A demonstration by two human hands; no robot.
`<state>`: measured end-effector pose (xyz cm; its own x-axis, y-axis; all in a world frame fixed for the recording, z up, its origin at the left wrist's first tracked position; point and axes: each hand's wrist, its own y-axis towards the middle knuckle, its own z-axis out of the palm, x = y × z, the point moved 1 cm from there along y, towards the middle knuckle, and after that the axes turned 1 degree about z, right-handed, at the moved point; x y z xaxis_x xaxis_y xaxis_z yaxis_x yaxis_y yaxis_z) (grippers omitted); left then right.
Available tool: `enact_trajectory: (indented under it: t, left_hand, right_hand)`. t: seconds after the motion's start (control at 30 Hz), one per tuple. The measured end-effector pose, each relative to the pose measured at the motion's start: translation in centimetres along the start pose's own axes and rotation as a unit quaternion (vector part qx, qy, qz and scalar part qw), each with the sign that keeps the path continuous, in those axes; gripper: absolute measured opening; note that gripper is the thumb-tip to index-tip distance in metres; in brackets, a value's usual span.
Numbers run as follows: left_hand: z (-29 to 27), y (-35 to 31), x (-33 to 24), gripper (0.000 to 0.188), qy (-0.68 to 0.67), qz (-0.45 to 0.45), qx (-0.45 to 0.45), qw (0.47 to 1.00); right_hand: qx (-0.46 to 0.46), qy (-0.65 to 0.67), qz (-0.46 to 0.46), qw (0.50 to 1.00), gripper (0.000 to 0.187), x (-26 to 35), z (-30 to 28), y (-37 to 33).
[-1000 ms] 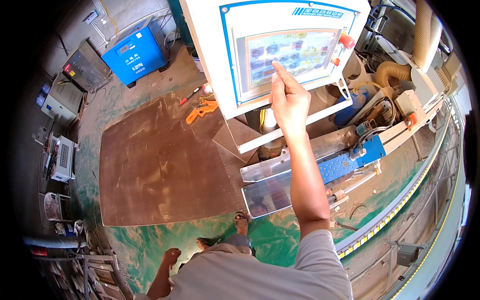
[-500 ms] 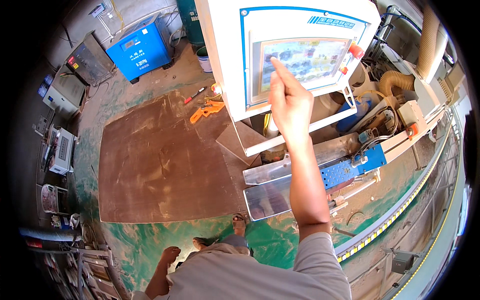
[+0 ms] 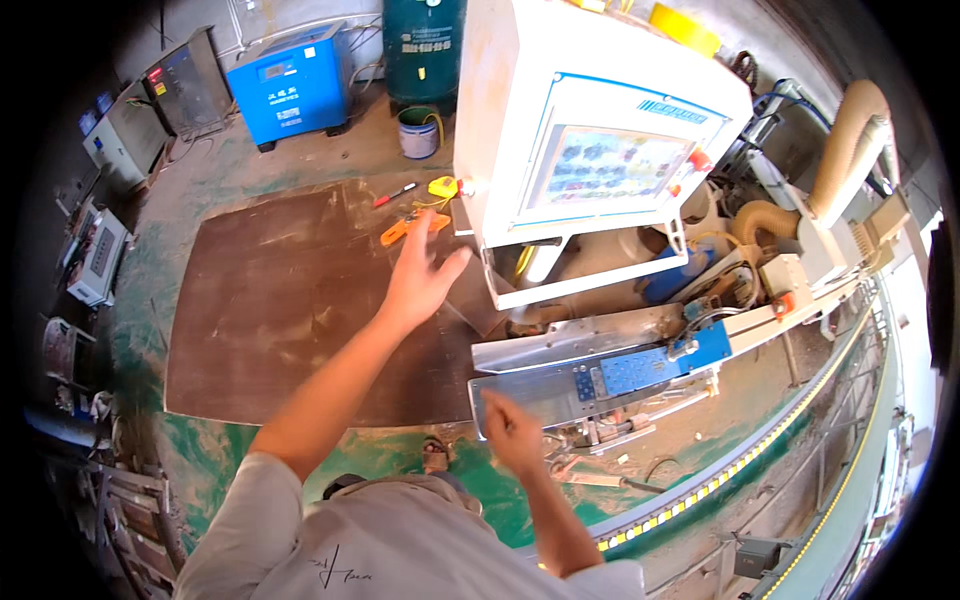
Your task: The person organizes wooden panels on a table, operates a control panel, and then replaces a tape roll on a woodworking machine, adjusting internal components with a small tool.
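Observation:
My left hand [image 3: 422, 282] is open over the large brown board [image 3: 280, 310], thumb apart from the fingers. Its fingertips reach toward an orange plastic hand tool [image 3: 398, 232], which they partly cover; I cannot tell whether they touch. Beside that tool lie a red-and-black marker [image 3: 394, 195] and a yellow tape measure [image 3: 443, 187]. My right hand [image 3: 513, 432] is curled closed near the end of the machine's shiny metal bed [image 3: 545, 392], with nothing visible in it. The white control box [image 3: 505, 130] with its lit touch screen [image 3: 610, 165] stands ahead.
A blue metal cabinet [image 3: 290, 85], a green tank [image 3: 422, 50] and a bucket [image 3: 418, 135] stand at the back. A white bar frame [image 3: 590, 282] juts below the control box. A long rail with yellow marks [image 3: 690, 498] curves along the right, and a tan hose [image 3: 765, 222] lies beyond.
My right hand has left the touch screen and dropped back near the metal bed, its fingers curled. My left hand has risen from my side and stretched out over the board.

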<state>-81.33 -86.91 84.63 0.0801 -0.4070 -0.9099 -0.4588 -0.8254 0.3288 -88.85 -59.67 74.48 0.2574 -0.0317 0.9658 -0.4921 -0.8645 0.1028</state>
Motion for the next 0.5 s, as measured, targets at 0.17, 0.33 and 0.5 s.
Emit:
enact_trajectory:
  t: [0.17,0.33,0.5]
  left_hand:
    - [7.3,4.8,-1.9,0.095,0.046,0.091,-0.107,0.989]
    - [7.3,3.7,0.8,0.093,0.108,0.186,-0.17,0.962]
    - [7.6,4.1,0.2,0.091,0.012,0.167,-0.144,0.975]
  right_hand:
    - [-0.106,0.007,0.167,0.98,0.025,-2.9,-2.2,-12.3]
    - [-0.221,-0.068,0.233,0.945,0.027,-5.9,-2.6,-19.8]
    - [-0.277,-0.049,0.278,0.919,0.028,-2.6,1.2,-20.5]
